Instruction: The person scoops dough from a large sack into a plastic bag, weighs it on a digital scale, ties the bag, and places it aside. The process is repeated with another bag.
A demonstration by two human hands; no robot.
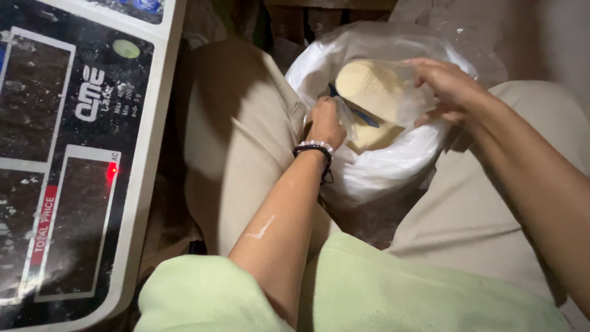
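A large white plastic sack sits between my knees, full of pale yellow powder. My left hand reaches into the sack and is closed around a blue scoop handle partly buried in the powder. My right hand pinches the edge of a small clear plastic bag that holds a mound of the same powder, held over the sack's mouth. A beaded bracelet and a dark band circle my left wrist.
A weighing scale with a dusty dark display panel and a lit red light stands at the left, close to my left knee. My legs in beige trousers flank the sack. Wooden boards and crumpled plastic lie behind it.
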